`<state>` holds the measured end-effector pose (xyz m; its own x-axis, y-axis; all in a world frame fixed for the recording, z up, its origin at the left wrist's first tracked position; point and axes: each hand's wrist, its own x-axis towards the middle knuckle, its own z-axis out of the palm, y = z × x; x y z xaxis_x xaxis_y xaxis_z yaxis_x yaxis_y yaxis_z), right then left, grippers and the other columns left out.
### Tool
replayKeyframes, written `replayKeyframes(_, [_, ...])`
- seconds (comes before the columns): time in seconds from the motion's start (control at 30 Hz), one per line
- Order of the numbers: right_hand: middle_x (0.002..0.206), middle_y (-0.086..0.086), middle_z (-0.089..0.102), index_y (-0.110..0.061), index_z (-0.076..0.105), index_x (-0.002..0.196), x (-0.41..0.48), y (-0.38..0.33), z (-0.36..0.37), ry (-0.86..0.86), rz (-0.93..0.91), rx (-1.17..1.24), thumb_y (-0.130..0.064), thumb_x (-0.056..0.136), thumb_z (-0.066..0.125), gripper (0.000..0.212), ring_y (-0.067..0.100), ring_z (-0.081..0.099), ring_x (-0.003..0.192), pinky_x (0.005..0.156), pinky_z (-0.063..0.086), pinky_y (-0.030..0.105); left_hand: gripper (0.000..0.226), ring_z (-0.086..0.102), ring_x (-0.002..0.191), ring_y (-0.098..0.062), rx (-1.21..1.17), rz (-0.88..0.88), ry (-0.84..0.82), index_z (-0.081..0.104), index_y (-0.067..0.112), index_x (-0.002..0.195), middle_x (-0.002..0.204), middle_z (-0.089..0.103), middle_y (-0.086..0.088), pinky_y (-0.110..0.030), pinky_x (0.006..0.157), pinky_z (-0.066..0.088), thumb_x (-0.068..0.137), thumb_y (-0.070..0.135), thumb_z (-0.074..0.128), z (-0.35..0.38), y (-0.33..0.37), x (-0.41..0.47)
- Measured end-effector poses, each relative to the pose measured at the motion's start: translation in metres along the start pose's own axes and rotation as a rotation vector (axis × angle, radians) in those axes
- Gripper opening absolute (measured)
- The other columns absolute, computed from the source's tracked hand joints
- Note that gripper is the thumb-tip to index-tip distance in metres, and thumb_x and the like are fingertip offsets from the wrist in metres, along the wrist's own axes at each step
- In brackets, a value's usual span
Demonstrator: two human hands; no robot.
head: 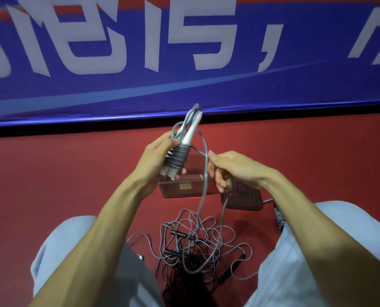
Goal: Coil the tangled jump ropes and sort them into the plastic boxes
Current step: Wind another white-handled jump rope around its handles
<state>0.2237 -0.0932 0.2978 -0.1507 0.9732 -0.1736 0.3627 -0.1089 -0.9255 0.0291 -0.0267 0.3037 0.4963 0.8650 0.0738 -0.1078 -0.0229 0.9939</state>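
Gripping with my left hand (156, 160), I've got it clenched round the lower half of the two white plastic jump-rope handles (190, 131), held side by side as one bundle. Their long axis runs from my palm up and away, tipped to the right. Tight dark-grey wraps of cord (178, 155) sit just above my fingers. From those wraps the thin grey cord (204, 187) leaves to the right and goes straight into my right hand (231, 169), which pinches it just beside the bundle. So the right hand is the nearer one to the slack, and I judge the next turn goes round the handles across their axis. Below, the cord drops to the tangled pile of grey rope (198, 242) on the red floor (74, 173) between my knees, black ropes (180, 273) mixed in. Beyond my hands the clear plastic box (184, 188) lies on the floor, a dark flat tray (244, 199) touching its right side.
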Motion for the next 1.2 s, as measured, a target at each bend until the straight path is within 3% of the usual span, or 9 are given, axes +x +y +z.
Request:
replayKeyframes(0.1, [0.054, 0.002, 0.046, -0.013, 0.044, 0.074, -0.001, 0.001, 0.003, -0.048, -0.025, -0.045, -0.027, 0.103, 0.043, 0.033, 0.026, 0.064, 0.060, 0.059, 0.050, 0.028, 0.018, 0.058, 0.051, -0.029, 0.005, -0.029, 0.055, 0.066, 0.019, 0.105, 0.074, 0.056, -0.014, -0.029, 0.050, 0.045, 0.096, 0.017, 0.051, -0.005, 0.000, 0.002])
replayKeyframes(0.27, [0.089, 0.003, 0.061, -0.013, 0.053, 0.100, 0.011, 0.004, 0.017, 0.146, -0.030, -0.088, -0.042, 0.100, 0.043, 0.031, 0.015, 0.055, 0.054, 0.036, 0.040, 0.022, 0.014, 0.056, 0.048, -0.028, 0.027, -0.012, 0.051, 0.066, 0.017, 0.090, 0.066, 0.056, -0.009, -0.028, 0.047, 0.045, 0.095, 0.015, 0.052, -0.005, 0.001, 0.001])
replayKeyframes(0.43, [0.063, -0.001, 0.051, -0.024, 0.062, 0.089, 0.016, 0.011, 0.031, 0.257, -0.128, -0.029, -0.037, 0.093, 0.061, 0.014, 0.007, 0.044, 0.053, 0.048, 0.033, 0.019, 0.013, 0.056, 0.048, -0.028, 0.037, -0.015, 0.013, 0.063, 0.010, 0.096, 0.070, 0.054, -0.016, -0.030, 0.050, 0.047, 0.095, 0.014, 0.051, -0.008, 0.002, 0.002])
replayKeyframes(0.53, [0.063, 0.008, 0.063, -0.021, 0.065, 0.081, 0.021, 0.014, 0.038, 0.336, -0.156, 0.048, -0.028, 0.090, 0.066, 0.012, 0.014, 0.052, 0.064, 0.061, 0.038, 0.026, 0.013, 0.056, 0.048, -0.028, 0.022, -0.014, 0.005, 0.062, 0.010, 0.094, 0.067, 0.056, -0.014, -0.030, 0.048, 0.047, 0.095, 0.014, 0.050, -0.009, 0.001, 0.002])
replayKeyframes(0.7, [0.058, 0.000, 0.046, -0.012, 0.052, 0.103, 0.021, 0.014, 0.036, 0.304, -0.130, 0.172, -0.010, 0.099, 0.049, 0.005, 0.016, 0.052, 0.044, 0.044, 0.050, 0.027, 0.022, 0.056, 0.047, -0.028, -0.072, -0.046, 0.074, 0.062, 0.014, 0.109, 0.072, 0.058, -0.016, -0.029, 0.047, 0.046, 0.096, 0.017, 0.044, -0.013, 0.001, 0.006])
replayKeyframes(0.87, [0.062, -0.005, 0.053, -0.020, 0.062, 0.101, 0.015, 0.011, 0.017, 0.400, -0.201, -0.381, -0.010, 0.100, 0.042, 0.022, 0.002, 0.050, 0.043, 0.044, 0.038, 0.012, 0.039, 0.058, 0.051, -0.026, -0.166, -0.099, 0.112, 0.058, 0.040, 0.128, 0.075, 0.062, -0.013, -0.029, 0.050, 0.049, 0.096, 0.023, 0.043, -0.025, 0.004, 0.009])
replayKeyframes(1.0, [0.058, 0.000, 0.054, -0.019, 0.066, 0.092, 0.008, 0.004, 0.004, 0.420, -0.135, -0.446, -0.016, 0.099, 0.045, 0.023, 0.007, 0.054, 0.049, 0.047, 0.054, 0.022, 0.022, 0.058, 0.048, -0.023, -0.093, -0.103, 0.221, 0.069, 0.026, 0.109, 0.078, 0.063, -0.015, -0.027, 0.047, 0.048, 0.096, 0.021, 0.052, -0.021, 0.002, 0.007])
replayKeyframes(1.1, [0.070, 0.000, 0.066, -0.026, 0.067, 0.083, 0.002, -0.004, -0.001, 0.443, -0.190, -0.584, -0.022, 0.096, 0.050, 0.021, 0.010, 0.060, 0.059, 0.059, 0.045, 0.018, 0.008, 0.056, 0.048, -0.015, 0.144, -0.032, 0.287, 0.067, 0.020, 0.099, 0.079, 0.063, -0.010, -0.021, 0.040, 0.044, 0.092, 0.020, 0.064, -0.024, -0.010, 0.011])
replayKeyframes(1.2, [0.083, -0.005, 0.068, -0.023, 0.072, 0.088, -0.004, -0.011, -0.002, 0.452, -0.338, -0.656, -0.026, 0.093, 0.059, 0.015, 0.014, 0.061, 0.078, 0.076, 0.046, 0.030, 0.016, 0.062, 0.058, -0.017, 0.402, 0.009, 0.264, 0.065, 0.025, 0.103, 0.086, 0.069, -0.007, -0.027, 0.048, 0.049, 0.088, 0.028, 0.071, -0.030, -0.022, 0.017])
